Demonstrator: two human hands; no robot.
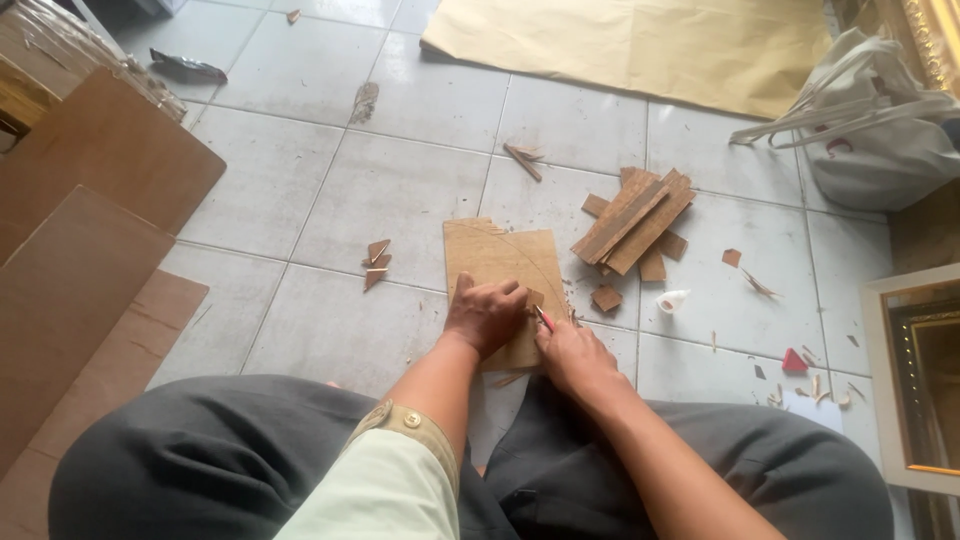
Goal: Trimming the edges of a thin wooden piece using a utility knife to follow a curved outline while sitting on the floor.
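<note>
A thin brown board (500, 255) lies flat on the tiled floor in front of my knees, with a curved line marked across it. My left hand (485, 312) presses down on the board's near part, fingers curled over a small wood piece. My right hand (572, 355) is beside it at the board's right edge, closed around a thin tool with a red handle (544, 319). The tool's tip meets the board next to my left fingers.
A pile of brown wood strips (635, 220) lies right of the board, with small offcuts (377, 264) scattered around. Large brown boards (95, 215) lean at the left. A white bag (880, 130), a sheet of brown paper (640, 45) and a framed panel (915, 375) sit further off.
</note>
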